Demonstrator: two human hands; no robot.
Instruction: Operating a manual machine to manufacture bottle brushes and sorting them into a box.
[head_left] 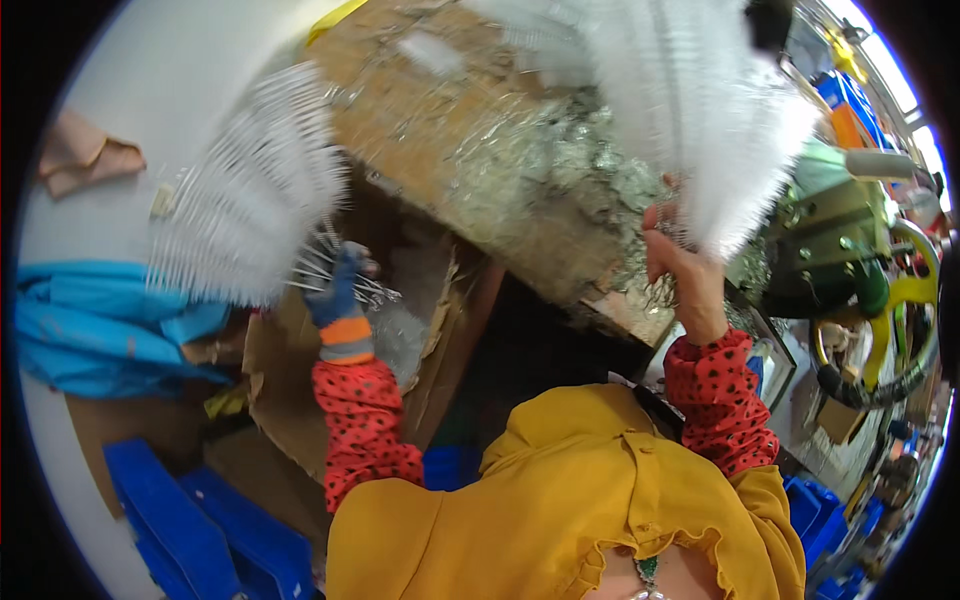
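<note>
In my left hand (342, 288), which wears a blue glove with an orange and grey cuff, is a fan of white-bristled wire brushes (255, 185). Their thin metal stems come together at the closed fingers, above an open cardboard box (285, 375). My bare right hand (690, 268) has its fingers curled at the lower end of another bunch of white-bristled brushes (690, 110). That bunch is smeared by motion and rises over the right part of the worktable. Exactly how the right fingers grip it is partly hidden.
The worn wooden worktable (400, 110) carries a heap of shiny wire-like scraps (560, 160). A green machine (830, 240) with a yellow handwheel (885, 330) stands at right. Blue plastic bins (170, 520) are at lower left, below a light-blue cloth (100, 325).
</note>
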